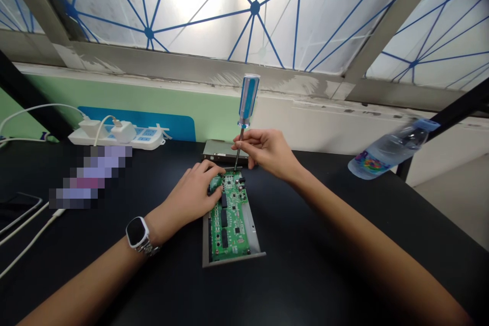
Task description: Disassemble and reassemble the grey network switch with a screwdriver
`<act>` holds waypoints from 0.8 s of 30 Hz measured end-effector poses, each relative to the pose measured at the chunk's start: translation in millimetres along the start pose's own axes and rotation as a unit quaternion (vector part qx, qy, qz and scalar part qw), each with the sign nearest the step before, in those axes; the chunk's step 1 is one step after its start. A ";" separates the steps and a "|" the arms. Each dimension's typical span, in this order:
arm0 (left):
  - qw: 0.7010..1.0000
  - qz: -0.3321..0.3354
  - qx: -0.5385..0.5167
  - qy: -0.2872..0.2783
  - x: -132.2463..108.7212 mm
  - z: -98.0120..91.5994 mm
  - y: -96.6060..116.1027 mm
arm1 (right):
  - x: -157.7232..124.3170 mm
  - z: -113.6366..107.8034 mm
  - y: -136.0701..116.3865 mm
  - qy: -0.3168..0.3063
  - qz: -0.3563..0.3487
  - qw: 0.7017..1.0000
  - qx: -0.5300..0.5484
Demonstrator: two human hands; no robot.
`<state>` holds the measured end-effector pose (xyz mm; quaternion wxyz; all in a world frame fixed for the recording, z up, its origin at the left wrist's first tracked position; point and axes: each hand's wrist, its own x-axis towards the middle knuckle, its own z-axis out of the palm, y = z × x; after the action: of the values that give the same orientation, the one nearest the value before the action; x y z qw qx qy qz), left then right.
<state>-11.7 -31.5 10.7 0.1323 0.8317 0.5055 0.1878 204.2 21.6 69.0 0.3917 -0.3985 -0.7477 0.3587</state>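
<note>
A green circuit board (230, 224) lies in a grey metal tray (255, 229) on the black table. My left hand (196, 193) rests on the board's far left corner, fingers curled and pressing down on it. My right hand (267, 152) pinches the metal shaft of a screwdriver (248, 99) with a blue and clear handle. The screwdriver stands nearly upright, its tip on the board's far edge. A watch sits on my left wrist.
A grey metal cover (221, 151) lies just behind the tray. A white power strip (114, 135) with plugged chargers sits at the back left, cables trailing left. A clear water bottle (389, 150) lies at the table's right edge. A phone (17, 209) is at far left.
</note>
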 end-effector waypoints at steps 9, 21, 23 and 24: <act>1.000 -0.005 0.000 -0.002 0.3 1.0 -1.0 | 0.6 0.6 1.3 -0.006 -0.005 1.000 0.009; 1.000 -0.001 0.001 0.000 0.1 1.8 -2.3 | 1.1 3.9 2.9 0.047 -0.008 0.999 -0.004; 1.000 -0.001 0.002 0.000 0.3 1.3 -1.6 | 1.5 0.8 0.1 -0.005 0.000 1.000 0.010; 1.000 -0.002 0.001 -0.001 0.4 1.0 -1.1 | 1.7 -0.8 -0.9 -0.031 0.003 0.999 0.019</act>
<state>-12.0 -30.6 9.3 0.1320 0.8308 0.5076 0.1860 204.0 22.9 70.6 0.3746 -0.3815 -0.7516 0.3862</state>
